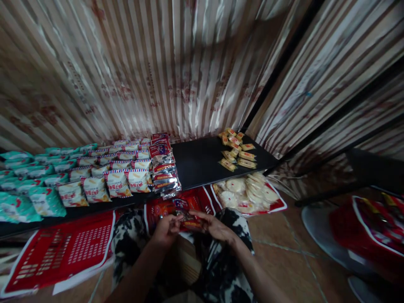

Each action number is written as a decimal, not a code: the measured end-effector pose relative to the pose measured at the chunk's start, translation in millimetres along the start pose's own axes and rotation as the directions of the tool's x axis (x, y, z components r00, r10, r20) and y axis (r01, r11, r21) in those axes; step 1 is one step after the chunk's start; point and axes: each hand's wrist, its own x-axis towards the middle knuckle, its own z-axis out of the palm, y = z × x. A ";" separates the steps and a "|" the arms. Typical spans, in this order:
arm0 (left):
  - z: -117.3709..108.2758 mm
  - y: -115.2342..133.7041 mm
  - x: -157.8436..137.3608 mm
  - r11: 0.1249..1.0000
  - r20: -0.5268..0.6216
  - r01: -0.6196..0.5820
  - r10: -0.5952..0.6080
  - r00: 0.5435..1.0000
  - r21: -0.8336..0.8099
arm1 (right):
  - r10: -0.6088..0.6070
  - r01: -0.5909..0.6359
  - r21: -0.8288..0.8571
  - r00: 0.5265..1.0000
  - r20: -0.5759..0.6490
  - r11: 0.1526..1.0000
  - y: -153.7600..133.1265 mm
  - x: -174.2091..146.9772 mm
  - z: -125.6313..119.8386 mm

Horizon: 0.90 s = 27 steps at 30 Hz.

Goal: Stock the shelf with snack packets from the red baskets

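Observation:
Above my lap, a dark red snack packet [190, 219] is held between both hands. My left hand [169, 227] is closed on its left end with fingers curled. My right hand [215, 226] grips the other end, its fingers reaching over the packet. Directly beyond them, a column of similar red and silver snack packets [162, 162] lies overlapped on the black shelf [198, 164]. Below the shelf edge, an opened red bag [202, 201] lies just behind my hands, its contents partly hidden by them.
White snack bags [94, 189] and teal snack bags [47, 202] stand in rows at left. Small yellow packets [246, 163] lie at the shelf's right end. Below are a bag of pale round crackers [232, 198] and a red sack [72, 248]. A red container [344, 227] stands at right.

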 end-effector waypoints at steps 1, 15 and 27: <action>2.1 0.0 -3.7 1.000 -0.014 0.014 -0.014 1.000 -0.025 | 0.004 -0.006 0.048 0.999 0.047 0.999 -0.1 -2.7 -1.6; 27.7 -12.5 -39.4 0.989 -0.011 -0.006 0.004 1.000 -0.147 | -0.044 0.013 -0.133 0.970 -0.238 0.991 -12.6 -29.5 12.6; 22.9 -36.7 -55.1 0.905 0.257 -0.255 0.171 0.951 0.342 | 0.163 0.244 0.540 0.785 -0.598 0.805 -19.8 -50.3 27.1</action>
